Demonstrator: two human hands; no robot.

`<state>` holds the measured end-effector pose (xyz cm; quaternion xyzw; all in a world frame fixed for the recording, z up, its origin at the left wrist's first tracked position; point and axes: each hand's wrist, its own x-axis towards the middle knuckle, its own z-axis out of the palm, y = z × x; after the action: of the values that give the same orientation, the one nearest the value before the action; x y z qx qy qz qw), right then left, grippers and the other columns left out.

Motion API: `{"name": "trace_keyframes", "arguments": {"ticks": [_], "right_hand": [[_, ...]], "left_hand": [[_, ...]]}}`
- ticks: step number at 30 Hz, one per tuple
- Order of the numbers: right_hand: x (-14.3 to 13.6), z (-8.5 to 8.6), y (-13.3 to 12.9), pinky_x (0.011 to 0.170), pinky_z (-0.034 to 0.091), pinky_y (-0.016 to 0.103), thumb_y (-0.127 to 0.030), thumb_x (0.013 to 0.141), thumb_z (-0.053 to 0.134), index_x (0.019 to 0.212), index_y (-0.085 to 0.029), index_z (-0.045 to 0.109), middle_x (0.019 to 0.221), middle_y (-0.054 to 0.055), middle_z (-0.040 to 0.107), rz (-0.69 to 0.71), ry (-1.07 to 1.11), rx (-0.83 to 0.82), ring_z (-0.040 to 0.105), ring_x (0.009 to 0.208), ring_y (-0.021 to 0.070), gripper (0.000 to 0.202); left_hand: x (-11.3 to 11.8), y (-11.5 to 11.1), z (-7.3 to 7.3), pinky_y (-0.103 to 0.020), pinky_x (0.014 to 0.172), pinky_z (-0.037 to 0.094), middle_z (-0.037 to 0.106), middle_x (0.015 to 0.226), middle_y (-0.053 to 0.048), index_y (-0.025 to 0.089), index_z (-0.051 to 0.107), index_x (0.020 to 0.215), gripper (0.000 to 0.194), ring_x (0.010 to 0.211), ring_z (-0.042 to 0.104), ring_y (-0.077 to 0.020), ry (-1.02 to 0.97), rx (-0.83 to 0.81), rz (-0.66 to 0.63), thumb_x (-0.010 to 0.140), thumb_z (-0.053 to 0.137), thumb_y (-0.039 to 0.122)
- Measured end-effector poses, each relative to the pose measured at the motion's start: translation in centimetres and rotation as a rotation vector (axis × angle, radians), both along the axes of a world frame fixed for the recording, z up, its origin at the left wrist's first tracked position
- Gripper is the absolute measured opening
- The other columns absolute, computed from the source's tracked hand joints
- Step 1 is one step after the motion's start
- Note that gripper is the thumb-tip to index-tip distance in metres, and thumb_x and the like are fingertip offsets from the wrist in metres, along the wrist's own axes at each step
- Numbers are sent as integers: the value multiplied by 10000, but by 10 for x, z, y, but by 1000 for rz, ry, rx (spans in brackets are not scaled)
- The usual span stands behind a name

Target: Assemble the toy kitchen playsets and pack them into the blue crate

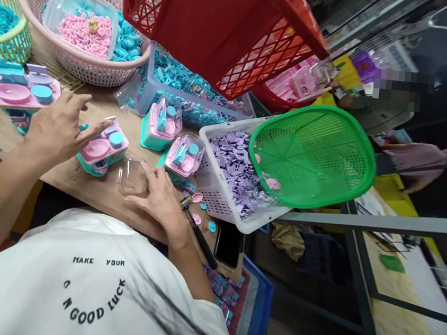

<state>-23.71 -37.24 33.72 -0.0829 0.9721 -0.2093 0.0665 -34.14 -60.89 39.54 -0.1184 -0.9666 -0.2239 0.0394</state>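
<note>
My left hand [58, 126] is open, its fingers apart, over the left side of a pink and teal toy box [96, 150]. That box has no cover; a pink oval basin, a blue round piece and a lilac piece show on its top. My right hand [159, 195] grips a clear plastic cover [131, 176] from the right, low over the table. Two similar boxes, a back one [163, 124] and a front one [185, 155], stand beyond it with clear covers on. Another uncovered toy [23, 94] sits left of my left hand, which partly hides it.
A hammer [200, 237] and a phone [229, 244] lie right of my right arm, near small loose discs. A white crate [219, 207] of lilac parts carries a tilted green basket [312, 155]. Behind stand a red crate [207, 22] and a pink basket [86, 65].
</note>
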Motion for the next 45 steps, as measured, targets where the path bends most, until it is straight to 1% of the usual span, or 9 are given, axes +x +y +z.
{"name": "trace_keyframes", "arguments": {"ticks": [4,7,9,14,16,19,27,36,45], "right_hand": [[-9,7,11,1201,470,549,-369,737,941,1598,-204,410,1544,196,462,160,-8,22,477,1457,361,1025],[-23,-5,11,1291,356,533,-294,763,914,1649,-204,306,1669,211,312,264,-75,-36,325,1582,354,1078],[-25,-10,12,1285,371,523,-311,732,931,1655,-214,292,1617,201,359,260,-132,-109,379,1547,345,1127],[-3,22,26,1200,500,510,-423,593,994,1648,-355,263,1442,100,411,215,-22,-391,524,1381,311,1285],[-1,43,26,1161,538,520,-385,635,962,1651,-410,215,1468,97,368,203,99,-426,485,1411,324,1261],[-14,61,17,1166,535,533,-326,724,890,1639,-435,239,1501,94,309,239,193,-368,399,1489,338,1129],[-49,44,4,1227,451,576,-430,702,941,1675,-358,196,1510,128,348,328,146,-99,424,1465,360,1227],[-59,22,15,1246,414,540,-609,590,979,1699,-327,20,1579,154,408,309,126,-214,447,1474,333,1493],[-57,22,14,1206,465,546,-558,734,886,1651,-320,256,1501,132,423,291,161,-252,466,1443,326,1138]], "left_hand": [[-6,-30,-16,-387,1066,523,566,1426,-169,39,513,1480,1044,1186,623,-240,-49,260,-314,894,441,900],[-18,-45,-42,-459,1169,449,374,1644,-192,75,295,1628,1153,1430,475,-303,-166,366,-457,851,545,890],[-21,-46,-61,-538,1220,377,361,1679,-169,124,215,1665,1244,1466,439,-335,-268,422,-455,784,618,903],[6,-15,-91,-541,1255,349,403,1647,-169,141,255,1665,1263,1470,442,-362,-345,628,-291,726,737,835],[25,3,-98,-552,1263,340,404,1608,-195,124,264,1657,1240,1501,400,-383,-303,642,-243,734,743,801],[43,23,-109,-575,1259,333,346,1610,-219,141,158,1677,1206,1539,332,-391,-254,634,-343,788,739,712],[19,31,-145,-602,1264,291,345,1650,-195,196,139,1644,1139,1513,354,-417,-163,646,-575,753,786,487],[15,34,-156,-620,1201,400,418,1573,-198,228,147,1655,1229,1459,417,-449,-86,639,-532,696,833,577],[15,36,-135,-561,1204,386,466,1518,-191,164,255,1586,1090,1400,459,-395,-164,649,-541,731,791,575]]}}
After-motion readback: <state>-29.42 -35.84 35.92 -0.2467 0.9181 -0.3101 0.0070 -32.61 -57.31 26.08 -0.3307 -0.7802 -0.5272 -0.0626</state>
